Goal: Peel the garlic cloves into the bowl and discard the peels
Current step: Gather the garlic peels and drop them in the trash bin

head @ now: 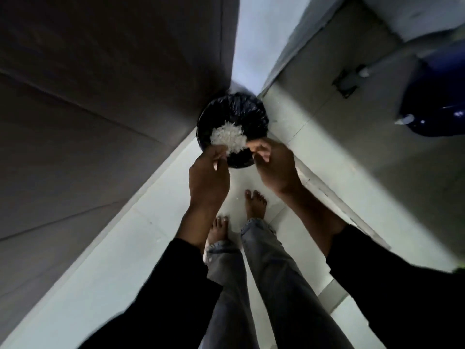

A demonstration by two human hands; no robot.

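— What do you see from the head camera, looking down?

— I am standing over a round bin lined with a black bag (232, 114), set in the corner where a dark cabinet front (100, 96) meets a pale wall. My left hand (208, 176) and my right hand (273, 163) are both held out above the bin's near rim.

— And the garlic peels?

— A white, papery heap of peels (228, 138) shows against the black bag, between my two hands and just above them in the picture. Whether it lies in the bin or hangs in the air, I cannot tell; it is blurred.

— How are your fingers?

— The fingers (217, 153) of my left hand are curled and bunched at the edge of the heap; I cannot tell whether they pinch any peel. The fingers of my right hand are loosely bent, palm turned inward, next to the heap's other side, holding nothing I can make out.

— Anything else?

— My bare feet (255, 204) on the pale tiled floor (156, 222), grey jeans, black sleeves, and a dark blue container (437, 107) to the right.
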